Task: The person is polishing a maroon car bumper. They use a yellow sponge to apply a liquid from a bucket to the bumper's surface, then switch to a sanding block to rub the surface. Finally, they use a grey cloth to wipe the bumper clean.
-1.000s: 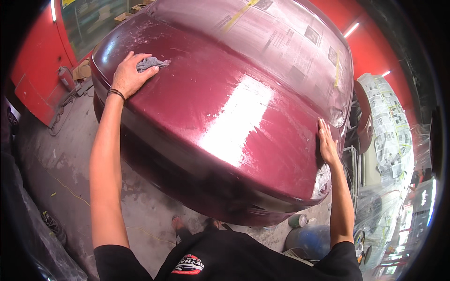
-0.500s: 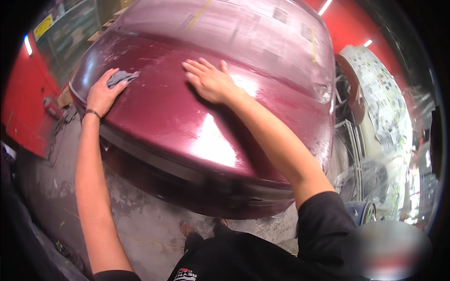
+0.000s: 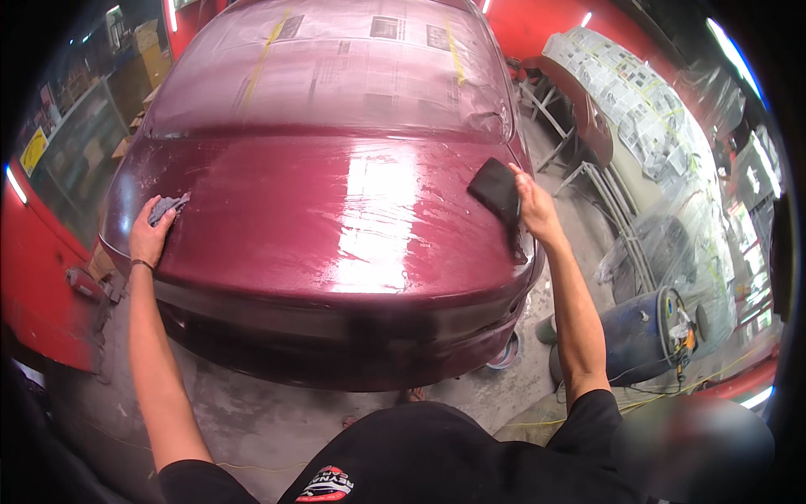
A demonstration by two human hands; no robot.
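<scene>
Since the previous head view, the right hand (image 3: 536, 208) has swung from the middle of the maroon trunk lid (image 3: 269, 227) out to its right edge, and a black sheet (image 3: 494, 186) has come into its grasp. In the head view now, that hand's thumb and fingers are clamped on the sheet's right border; the sheet extends from the fingertips leftward, over the right portion of the lid. The left hand (image 3: 149, 233) stays at the opposite side of the lid, its fingers and thumb pinched together on a crumpled grey cloth (image 3: 170, 210) that pokes out to the right of the fingertips. A dark wristband (image 3: 141, 264) sits just below this hand. Between the two hands the lid looks wet and streaked, with a bright reflection nearer the right hand. Ahead of both hands is the rear window (image 3: 336, 80), covered with printed paper and yellow tape; the dark bumper (image 3: 336, 340) curves below them, toward the person. Beyond the right hand, to its right, stand a metal frame (image 3: 617, 214) and a paper-covered car (image 3: 651, 92), while a blue drum (image 3: 631, 340) lies nearer the body.
</scene>
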